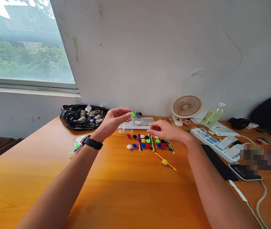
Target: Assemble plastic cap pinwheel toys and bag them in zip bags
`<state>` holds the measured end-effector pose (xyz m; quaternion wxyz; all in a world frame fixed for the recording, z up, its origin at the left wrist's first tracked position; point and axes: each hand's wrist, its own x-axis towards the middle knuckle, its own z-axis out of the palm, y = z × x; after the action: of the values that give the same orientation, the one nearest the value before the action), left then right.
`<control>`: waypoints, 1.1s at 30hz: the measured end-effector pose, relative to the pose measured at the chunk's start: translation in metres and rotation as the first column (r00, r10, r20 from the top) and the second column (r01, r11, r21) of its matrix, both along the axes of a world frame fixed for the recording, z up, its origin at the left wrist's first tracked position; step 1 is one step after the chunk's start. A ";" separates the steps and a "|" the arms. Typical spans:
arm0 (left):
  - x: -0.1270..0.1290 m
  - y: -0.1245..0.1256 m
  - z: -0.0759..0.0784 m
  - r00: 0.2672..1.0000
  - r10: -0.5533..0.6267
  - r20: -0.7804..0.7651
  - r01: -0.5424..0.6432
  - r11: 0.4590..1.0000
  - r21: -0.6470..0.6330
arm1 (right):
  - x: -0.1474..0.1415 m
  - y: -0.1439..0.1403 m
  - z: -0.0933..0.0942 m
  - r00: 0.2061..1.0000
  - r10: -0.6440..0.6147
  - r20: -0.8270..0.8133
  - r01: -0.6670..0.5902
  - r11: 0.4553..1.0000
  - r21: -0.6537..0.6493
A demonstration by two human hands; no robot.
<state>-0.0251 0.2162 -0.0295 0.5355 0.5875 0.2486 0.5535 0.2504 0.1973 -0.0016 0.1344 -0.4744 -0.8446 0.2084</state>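
My left hand, with a black watch on its wrist, pinches a small bright green plastic piece between thumb and fingertips above the table. A pale smear shows beside that piece. Over the right end of the coloured parts hovers my right hand, its fingers curled inward; whatever they may hold is hidden. Below the hands lie rows of round coloured caps on clear bases, with bundles of thin coloured sticks between them. Nearer to me is a yellow arrow-shaped stick with a round yellow middle.
A clear bag of coloured parts lies at left, before a black plastic bag of cardboard tubes. At right stand a clip fan, a bottle, a power strip and a phone, with cables on the wooden table.
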 end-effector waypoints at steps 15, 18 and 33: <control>0.020 -0.005 -0.018 0.819 -0.031 0.572 0.195 0.954 -0.227 | 0.017 0.020 -0.060 0.867 0.076 0.493 0.289 0.729 -0.621; 0.022 -0.008 -0.015 0.735 -0.040 0.677 0.304 0.912 -0.275 | 0.018 0.021 -0.055 0.823 0.056 0.565 0.356 0.723 -0.592; 0.027 -0.005 -0.019 0.885 -0.143 0.443 0.259 0.942 -0.214 | -0.007 -0.018 0.019 0.950 0.086 -0.300 -0.089 0.996 0.002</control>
<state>0.0021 0.2116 -0.0486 0.7053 0.3992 0.1366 0.5696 0.2437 0.1792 0.0175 0.2488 -0.4003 -0.8335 0.2884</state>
